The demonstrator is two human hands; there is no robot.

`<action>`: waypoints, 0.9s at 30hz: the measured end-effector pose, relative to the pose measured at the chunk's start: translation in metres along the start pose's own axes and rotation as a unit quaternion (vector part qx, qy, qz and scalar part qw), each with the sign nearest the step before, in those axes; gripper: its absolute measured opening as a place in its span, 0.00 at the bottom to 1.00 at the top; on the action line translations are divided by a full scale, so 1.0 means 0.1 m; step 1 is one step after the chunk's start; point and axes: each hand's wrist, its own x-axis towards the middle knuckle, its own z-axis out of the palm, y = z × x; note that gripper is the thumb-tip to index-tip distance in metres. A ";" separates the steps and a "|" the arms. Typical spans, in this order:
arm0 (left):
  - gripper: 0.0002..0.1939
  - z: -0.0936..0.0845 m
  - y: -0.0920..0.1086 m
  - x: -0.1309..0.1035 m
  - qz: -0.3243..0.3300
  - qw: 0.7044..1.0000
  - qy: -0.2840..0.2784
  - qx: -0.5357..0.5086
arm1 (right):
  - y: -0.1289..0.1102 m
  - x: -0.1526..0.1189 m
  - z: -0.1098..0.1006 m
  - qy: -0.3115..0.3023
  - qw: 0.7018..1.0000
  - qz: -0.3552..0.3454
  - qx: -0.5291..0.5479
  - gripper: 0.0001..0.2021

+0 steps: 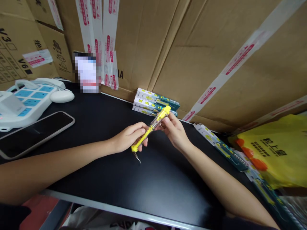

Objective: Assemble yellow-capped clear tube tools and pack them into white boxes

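A yellow spring scale point(151, 129) with a clear tube is held at a slant above the black tabletop. Its small metal hook point(137, 157) hangs from the lower left end. My left hand point(131, 135) grips the lower half, thumb on top. At the upper end, just under the yellow cap, the fingers of my right hand point(174, 129) pinch the scale, and a thin metal ring point(162, 126) shows by them. Behind my hands lie stacked spring scale boxes point(155, 99), partly hidden by the scale and my right hand.
A phone point(35, 134) and a white power strip point(35, 99) lie to the left on the table point(153, 188). To the right are more flat boxes point(222, 147) and a yellow bag point(278, 150). Cardboard point(203, 44) walls off the back.
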 end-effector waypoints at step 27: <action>0.16 0.11 -0.17 -0.03 -0.093 0.994 -0.048 -0.022 | 0.01 0.01 0.03 0.067 0.995 0.050 0.062 0.15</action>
